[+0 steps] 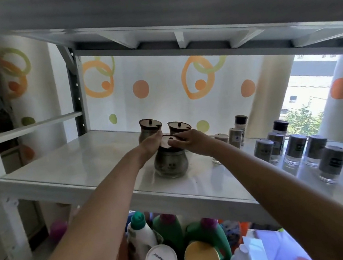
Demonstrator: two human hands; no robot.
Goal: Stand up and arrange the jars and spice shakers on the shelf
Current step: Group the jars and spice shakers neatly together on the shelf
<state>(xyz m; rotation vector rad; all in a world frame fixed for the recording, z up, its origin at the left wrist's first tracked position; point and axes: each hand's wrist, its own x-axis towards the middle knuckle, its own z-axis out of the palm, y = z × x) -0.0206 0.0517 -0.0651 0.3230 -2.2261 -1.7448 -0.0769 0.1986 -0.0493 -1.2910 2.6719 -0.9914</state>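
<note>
1. The shelf (71,168) carries 3 round-bellied jars with brown lids near its middle, and a scatter of spice shakers toward its right end.
2. The front jar (171,163) stands upright, closest of the 3 to the front edge. Both hands are on it.
3. The left hand (149,144) cups the jar's neck from the left, its fingers curved narrowly round the glass just under the rim.
4. The right hand (189,141) comes in from the right. Its thumb and fingertips pinch the lid (164,146) from above, so the jar is held at both neck and top.
5. The back-left jar (150,128) and back-right jar (179,127) stand upright just behind the hands, nearer the back edge and close to each other, lids on.
6. The spice shakers (296,148), roughly 9 of them, all look upright. 1 sits partly hidden behind the right forearm, 2 stand near the back edge, and the others spread loosely toward the front right without a clear row.
7. Judged from this, the standing-up part looks largely done, since nothing on the shelf lies on its side.
8. The jar trio seems nearly grouped; the front jar probably needs only its lid seated and a final nudge into place.
9. What looks left is the shakers: they appear unsorted and unevenly spaced, so lining them up seems to be the bigger remaining share.
10. Below the shelf, detergent bottles (170,226) crowd together; they are no part of the job.
</note>
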